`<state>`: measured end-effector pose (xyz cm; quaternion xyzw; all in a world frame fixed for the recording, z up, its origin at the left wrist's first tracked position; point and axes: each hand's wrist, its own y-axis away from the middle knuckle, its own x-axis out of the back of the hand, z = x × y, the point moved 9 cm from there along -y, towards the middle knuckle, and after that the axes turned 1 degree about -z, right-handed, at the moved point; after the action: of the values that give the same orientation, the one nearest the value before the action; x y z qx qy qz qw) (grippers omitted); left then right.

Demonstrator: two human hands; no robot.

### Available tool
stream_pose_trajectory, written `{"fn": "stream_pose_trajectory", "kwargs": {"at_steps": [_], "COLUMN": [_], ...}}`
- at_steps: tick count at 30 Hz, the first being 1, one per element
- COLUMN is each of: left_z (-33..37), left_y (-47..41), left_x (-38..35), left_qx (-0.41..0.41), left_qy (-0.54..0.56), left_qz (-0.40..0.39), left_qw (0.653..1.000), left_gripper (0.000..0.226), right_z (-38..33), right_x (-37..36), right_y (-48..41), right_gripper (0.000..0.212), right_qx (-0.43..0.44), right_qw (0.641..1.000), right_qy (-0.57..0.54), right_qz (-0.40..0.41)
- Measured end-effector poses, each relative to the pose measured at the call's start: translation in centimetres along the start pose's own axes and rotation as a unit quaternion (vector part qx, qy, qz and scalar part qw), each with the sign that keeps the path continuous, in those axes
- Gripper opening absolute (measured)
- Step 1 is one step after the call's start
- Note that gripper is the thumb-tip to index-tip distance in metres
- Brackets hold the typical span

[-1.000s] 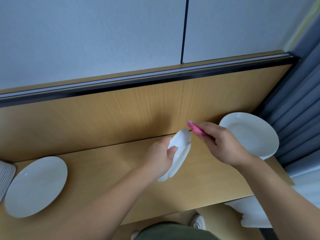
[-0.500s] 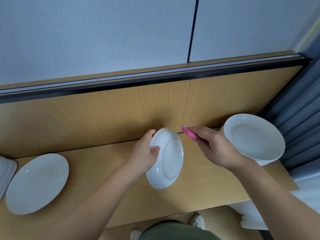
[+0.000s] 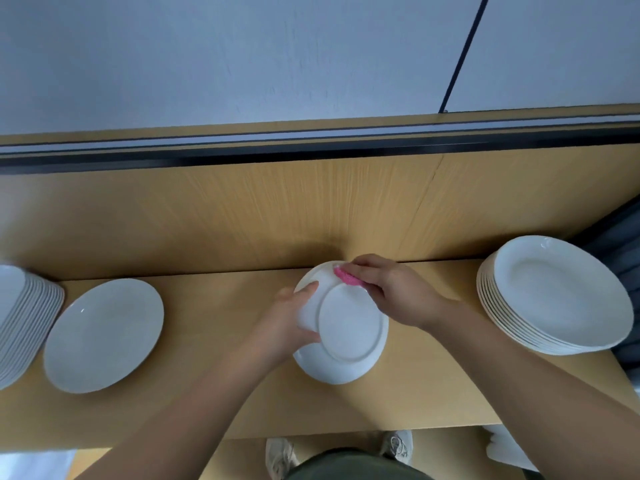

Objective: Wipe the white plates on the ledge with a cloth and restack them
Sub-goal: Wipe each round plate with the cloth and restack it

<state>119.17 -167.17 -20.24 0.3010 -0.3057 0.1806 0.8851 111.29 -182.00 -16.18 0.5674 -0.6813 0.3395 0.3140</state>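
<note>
On the wooden ledge (image 3: 221, 403) a stack of white plates (image 3: 561, 299) sits at the right and a single plate (image 3: 104, 336) at the left. Over the middle, the left hand (image 3: 287, 327) grips an upturned plate (image 3: 349, 334) by its left rim. The right hand (image 3: 394, 292) pinches a pink cloth (image 3: 348, 278) against the plate's far edge. The underside is likely being wiped; next the cloth should sweep round it.

You see a grey wall (image 3: 242, 57) with a dark vertical seam (image 3: 464, 53), a dark curtain (image 3: 621, 251) at right, and pale shoes (image 3: 280, 457) below.
</note>
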Motion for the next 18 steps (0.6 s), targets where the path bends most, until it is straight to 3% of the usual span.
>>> {"fn": "stream_pose_trajectory", "kwargs": {"at_steps": [4,7,18], "left_z": [-0.9,-1.2,-3.7], "left_y": [0.1,0.2,-0.7], "left_x": [0.0,0.2,-0.1], "left_qx": [0.004,0.001,0.034], "left_qy": [0.031,0.033,0.088], "left_qz": [0.017,0.021,0.023], "left_qw": [0.999,0.999,0.995], "left_gripper": [0.090,0.089,0.089], "right_z": [0.0,0.9,3.8], "right_x": [-3.3,-5.9,-6.5], "right_y": [-3.7,-4.3,-3.3], "right_gripper": [0.047,0.047,0.042], "right_qx": [0.060,0.037,-0.070], "right_qw": [0.994,0.991,0.990], "right_qy": [0.072,0.043,-0.067], "right_qz": [-0.057,-0.123,-0.107]}}
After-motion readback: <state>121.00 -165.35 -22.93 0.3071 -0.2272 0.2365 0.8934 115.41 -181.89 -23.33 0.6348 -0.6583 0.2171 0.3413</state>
